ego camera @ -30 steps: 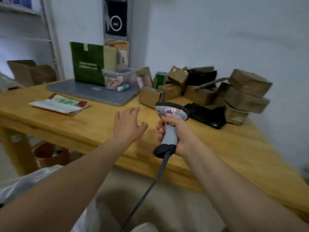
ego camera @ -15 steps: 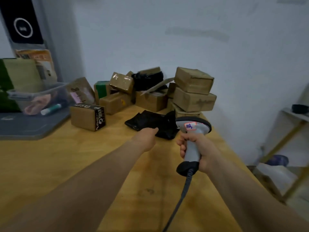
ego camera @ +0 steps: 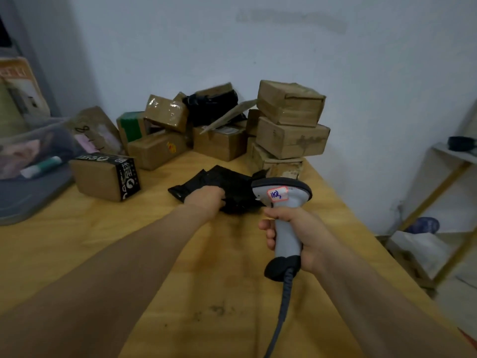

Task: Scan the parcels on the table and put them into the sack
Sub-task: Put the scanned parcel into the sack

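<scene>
A flat black plastic parcel (ego camera: 227,180) lies on the wooden table (ego camera: 103,254) in front of a heap of brown cardboard parcels (ego camera: 289,125). My left hand (ego camera: 206,200) is down on the near edge of the black parcel, fingers curled onto it. My right hand (ego camera: 296,231) grips the grey handle of a barcode scanner (ego camera: 281,195), whose head with a pink label sits just right of the black parcel. Its cable hangs down toward me. The sack is out of view.
A brown box with black printed tape (ego camera: 107,177) stands to the left. A clear plastic tub (ego camera: 33,153) on a grey tray (ego camera: 23,200) is at the far left. The wall stands behind the heap. A shelf (ego camera: 438,202) is past the table's right edge.
The view has swung right toward the parcel heap. My left hand has reached forward from mid-air and closed down onto the black parcel. The scanner has followed alongside it.
</scene>
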The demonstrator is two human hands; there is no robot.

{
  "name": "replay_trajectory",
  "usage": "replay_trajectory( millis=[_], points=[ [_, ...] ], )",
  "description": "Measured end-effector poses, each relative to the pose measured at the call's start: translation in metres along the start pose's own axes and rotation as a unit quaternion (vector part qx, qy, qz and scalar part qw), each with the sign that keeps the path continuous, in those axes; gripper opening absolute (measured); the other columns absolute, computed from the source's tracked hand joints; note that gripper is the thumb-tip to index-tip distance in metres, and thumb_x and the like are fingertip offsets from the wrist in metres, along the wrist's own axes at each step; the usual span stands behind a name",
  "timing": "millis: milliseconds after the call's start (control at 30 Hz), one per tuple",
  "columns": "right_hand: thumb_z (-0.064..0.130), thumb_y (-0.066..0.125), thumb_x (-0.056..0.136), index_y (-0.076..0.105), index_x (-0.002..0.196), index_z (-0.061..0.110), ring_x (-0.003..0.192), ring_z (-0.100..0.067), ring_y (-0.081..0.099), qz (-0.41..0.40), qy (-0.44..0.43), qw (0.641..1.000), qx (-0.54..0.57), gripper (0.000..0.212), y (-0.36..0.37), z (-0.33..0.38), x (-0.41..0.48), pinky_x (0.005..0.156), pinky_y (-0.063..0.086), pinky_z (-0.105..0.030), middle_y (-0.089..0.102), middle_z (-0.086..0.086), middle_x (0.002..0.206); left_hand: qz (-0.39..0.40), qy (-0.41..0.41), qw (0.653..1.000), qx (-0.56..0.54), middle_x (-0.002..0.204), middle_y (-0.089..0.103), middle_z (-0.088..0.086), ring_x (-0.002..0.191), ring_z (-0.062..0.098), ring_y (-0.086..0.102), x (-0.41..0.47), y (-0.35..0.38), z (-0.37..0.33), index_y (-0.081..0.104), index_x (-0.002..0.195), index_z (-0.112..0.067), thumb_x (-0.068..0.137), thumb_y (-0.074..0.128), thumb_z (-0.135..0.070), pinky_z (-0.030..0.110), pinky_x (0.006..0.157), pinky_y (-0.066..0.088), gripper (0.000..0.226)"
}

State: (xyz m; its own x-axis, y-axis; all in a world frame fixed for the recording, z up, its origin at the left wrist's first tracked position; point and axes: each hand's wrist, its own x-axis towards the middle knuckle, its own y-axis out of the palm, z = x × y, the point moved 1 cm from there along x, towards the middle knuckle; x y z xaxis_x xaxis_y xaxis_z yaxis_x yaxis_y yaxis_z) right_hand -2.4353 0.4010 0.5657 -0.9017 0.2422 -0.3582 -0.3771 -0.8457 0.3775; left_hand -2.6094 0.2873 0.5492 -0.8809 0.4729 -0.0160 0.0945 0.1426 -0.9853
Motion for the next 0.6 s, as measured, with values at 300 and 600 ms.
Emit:
replay_trajectory(
  millis=[300, 600],
  points=[
    [0.004, 0.064, 0.086, 0.06, 0.094, -0.001, 0.043, -0.016, 0.051, 0.033, -0.084, 0.995, -0.053, 0.01, 0.019, -0.018, -0.085, 0.041, 0.046, -0.025, 0.064, -0.013, 0.063, -0.197, -0.023, 0.933, -0.3, 0.104, 0.062, 0.015, 0.092, 0.029, 0.065, -0.085, -0.125, 0.026, 0.062, 0.101, -0.007, 0.097, 0.053, -0.015, 0.036, 0.069, 0.058, 0.013],
    [0.006, 0.069, 0.082, 0.063, 0.1, -0.002, 0.045, -0.016, 0.051, 0.072, -0.123, 0.986, -0.082, 0.021, 0.045, -0.05, -0.15, 0.043, 0.045, -0.025, 0.064, -0.011, 0.063, -0.201, -0.097, 0.859, -0.46, 0.084, 0.057, 0.011, 0.091, 0.028, 0.062, -0.148, -0.17, 0.053, 0.059, 0.079, -0.006, 0.09, 0.065, -0.009, 0.026, 0.049, 0.058, 0.013]
  ],
)
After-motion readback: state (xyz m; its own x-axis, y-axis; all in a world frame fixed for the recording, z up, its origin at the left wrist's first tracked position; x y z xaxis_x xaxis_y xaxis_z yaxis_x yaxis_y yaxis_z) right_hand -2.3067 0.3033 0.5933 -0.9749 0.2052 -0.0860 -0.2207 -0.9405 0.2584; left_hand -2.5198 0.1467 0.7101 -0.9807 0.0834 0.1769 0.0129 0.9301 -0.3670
